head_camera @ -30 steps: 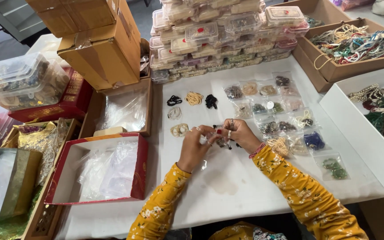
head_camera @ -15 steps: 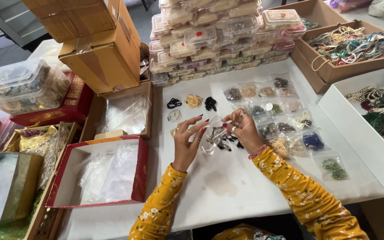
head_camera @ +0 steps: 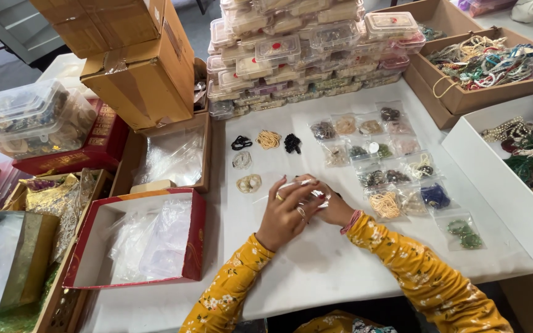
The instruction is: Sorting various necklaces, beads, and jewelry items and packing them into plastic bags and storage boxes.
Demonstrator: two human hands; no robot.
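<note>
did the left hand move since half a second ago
Yes. The left hand closed rightward onto the right hand, away from the loose bead coils lying on the white table.

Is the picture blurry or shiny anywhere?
Head view: bright, even light, mostly sharp; the hands throw only a faint shadow on the white table; glare on the clear boxes and bags; edges bend slightly from the wide lens.

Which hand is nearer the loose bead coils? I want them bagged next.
Left. The left hand lies beside the cream coil; the right hand sits nearer the filled bags.
</note>
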